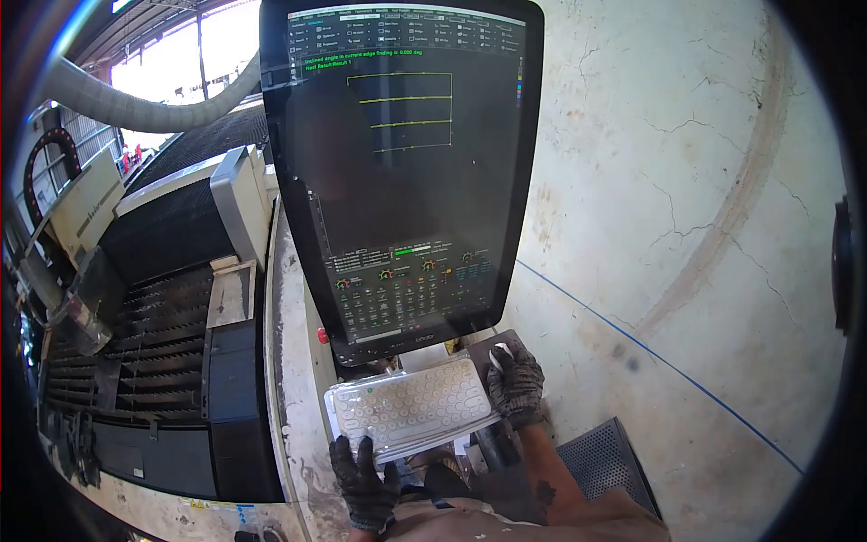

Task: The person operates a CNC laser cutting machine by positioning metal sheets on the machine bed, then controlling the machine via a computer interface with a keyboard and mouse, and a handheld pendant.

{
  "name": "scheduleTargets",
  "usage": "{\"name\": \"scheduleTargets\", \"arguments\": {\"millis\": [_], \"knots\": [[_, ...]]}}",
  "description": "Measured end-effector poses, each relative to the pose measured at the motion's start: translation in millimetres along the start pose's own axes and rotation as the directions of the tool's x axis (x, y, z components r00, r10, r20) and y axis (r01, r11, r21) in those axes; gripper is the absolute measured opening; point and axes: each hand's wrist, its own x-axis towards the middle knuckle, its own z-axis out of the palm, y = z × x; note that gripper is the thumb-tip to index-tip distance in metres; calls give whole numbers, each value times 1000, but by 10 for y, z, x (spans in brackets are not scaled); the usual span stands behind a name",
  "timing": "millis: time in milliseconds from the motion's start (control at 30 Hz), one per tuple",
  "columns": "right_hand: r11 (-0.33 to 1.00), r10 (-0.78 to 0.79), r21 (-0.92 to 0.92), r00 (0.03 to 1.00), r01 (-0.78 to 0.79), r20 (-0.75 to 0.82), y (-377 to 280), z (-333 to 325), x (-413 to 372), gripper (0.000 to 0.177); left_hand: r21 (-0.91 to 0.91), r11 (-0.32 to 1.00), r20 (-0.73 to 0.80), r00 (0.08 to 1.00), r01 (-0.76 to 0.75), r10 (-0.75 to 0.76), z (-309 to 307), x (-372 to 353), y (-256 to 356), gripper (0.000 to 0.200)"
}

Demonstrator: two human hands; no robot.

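My right hand, in a dark, worn glove, rests on a white computer mouse and largely covers it. The mouse sits on a dark pad to the right of the keyboard. A white keyboard under a clear plastic cover lies below a tall monitor. Also gloved, my left hand is at the keyboard's near left corner with its fingers apart and nothing held. Yellow lines form a rectangle on the dark screen, with green text above them.
At the left stands a large cutting machine with a slatted bed and a pale gantry. A thick grey hose arches across the upper left. A blue line crosses the cracked concrete floor. Near my right arm lies a perforated panel.
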Motion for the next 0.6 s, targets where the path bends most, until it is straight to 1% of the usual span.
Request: {"name": "scheduleTargets", "arguments": {"millis": [133, 200, 233, 300, 333, 400, 433, 467, 500, 533, 567, 600], "knots": [[999, -33, 30, 999, 32, 10, 13, 29, 19, 43, -24, 999, 10, 1000, 24, -24, -36, 9, 22, 70], [998, -33, 64, 998, 30, 44, 8, 12, 27, 41, -176, 983, -26, 998, 48, -53, -204, 132, 164, 64], [998, -33, 62, 999, 30, 41, 11, 13, 40, 41, -178, 983, -27, 998, 46, -52, -208, 187, 203, 64], [995, -80, 53, 997, 79, 7, 16, 27, 39, 41, -165, 982, -64, 992, 93, -105, -229, 278, 304, 60], [996, -76, 52, 997, 76, 14, 19, 35, 31, 41, -164, 982, -56, 993, 97, -108, -236, 359, 366, 60], [993, -92, 80, 996, 91, 7, 22, 35, 41, 43, -164, 986, -34, 999, -15, 10, -245, 671, 552, 56], [993, -88, 79, 996, 86, 17, 29, 31, 34, 43, -167, 983, -22, 997, -71, 69, -234, 810, 631, 56], [990, -105, 94, 994, 104, 9, 34, 28, 37, 43, -181, 980, 29, 996, -81, 87, -195, 925, 686, 54], [987, -122, 109, 992, 122, -2, 37, 24, 52, 43, -198, 976, 77, 991, -92, 109, -125, 1052, 721, 52], [992, -83, 99, 996, 79, 39, 26, 24, 51, 43, -257, 955, 101, 979, -147, 177, -34, 1188, 695, 49], [992, -88, 96, 995, 83, 52, 18, 26, 29, 43, -302, 932, 110, 963, -202, 245, 119, 1274, 658, 50], [993, -90, 83, 994, 85, 58, 23, 29, 50, 43, -297, 927, 119, 954, -230, 275, 289, 1333, 646, 50]]}}
